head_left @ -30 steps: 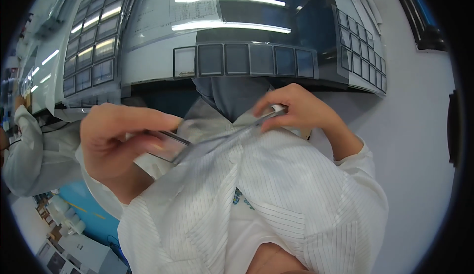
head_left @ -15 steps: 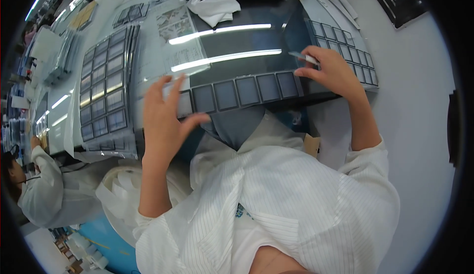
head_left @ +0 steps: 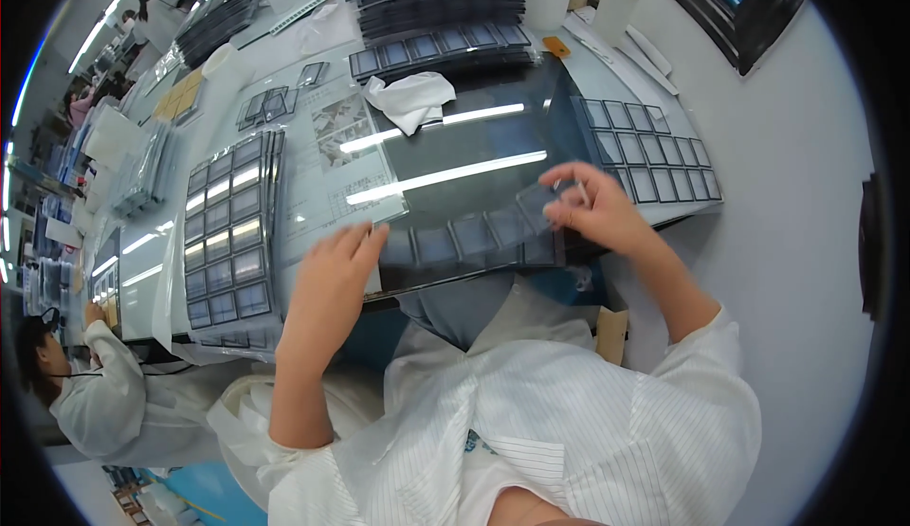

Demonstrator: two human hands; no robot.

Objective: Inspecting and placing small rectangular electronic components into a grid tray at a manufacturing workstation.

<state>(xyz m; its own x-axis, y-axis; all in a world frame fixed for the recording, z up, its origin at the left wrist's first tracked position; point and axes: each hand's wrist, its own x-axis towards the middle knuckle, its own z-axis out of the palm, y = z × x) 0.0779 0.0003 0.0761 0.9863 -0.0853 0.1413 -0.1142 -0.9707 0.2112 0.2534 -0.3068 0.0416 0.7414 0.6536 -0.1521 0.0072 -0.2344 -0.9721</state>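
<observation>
A strip of dark-framed, glassy rectangular panels [head_left: 471,237], blurred by motion, spans the space between my hands above the near edge of the dark glossy board [head_left: 455,142]. My left hand [head_left: 327,284] is closed at its left end, fingers together. At its right end, my right hand [head_left: 599,208] pinches the last panel's edge between thumb and fingers. A thin pale tool [head_left: 582,192] also sits in the right fingers; its kind does not show clearly. A crumpled white cloth [head_left: 412,99] lies farther back on the board.
Left of the board stands a stack of framed-panel sheets [head_left: 227,232]; printed sheets [head_left: 346,161] lie between. More framed panels [head_left: 654,152] are at the right, and a tall stack [head_left: 441,5] is at the back. A co-worker [head_left: 85,374] sits at the far left.
My hands have closed in on the strip's two ends, and the strip is now moving and tilted up at the right. The view has shifted, showing more of the table's far side.
</observation>
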